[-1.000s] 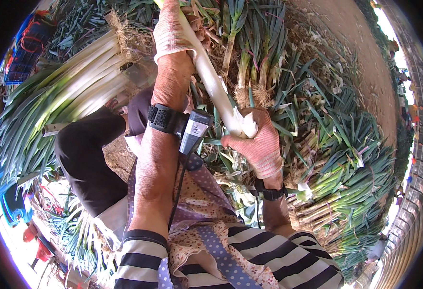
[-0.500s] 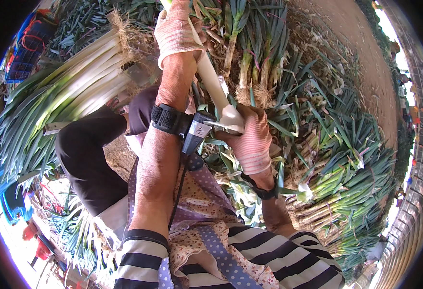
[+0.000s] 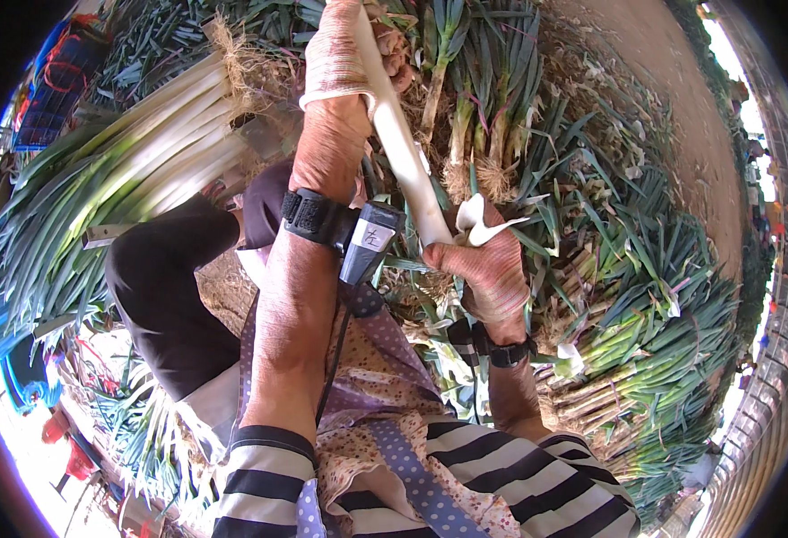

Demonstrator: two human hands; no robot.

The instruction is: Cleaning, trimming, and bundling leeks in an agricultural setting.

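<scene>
A long leek (image 3: 403,148) with a bare white stem slants across the middle, from upper left to lower right. My left hand (image 3: 338,61), in a pink-and-white knitted glove, is closed around its upper part near the top of the picture. At the lower end, the fingers of my right hand (image 3: 485,271), gloved alike, close on the stem with the thumb laid along it. A curled strip of white outer skin (image 3: 482,222) sticks out above the right hand's knuckles. The fingertips of the right hand are partly hidden.
Leeks with clean white stems (image 3: 174,130) lie stacked at the left, roots toward the middle. Unpeeled leeks with dirty roots (image 3: 497,125) lie ahead, and more leeks (image 3: 627,359) are heaped at the right. My bent knee (image 3: 165,287) sits below the stack. A blue crate (image 3: 51,108) stands far left.
My right hand has moved slightly right and down, and a curled strip of white skin now stands out from it. The left hand has shifted slightly right, still around the leek.
</scene>
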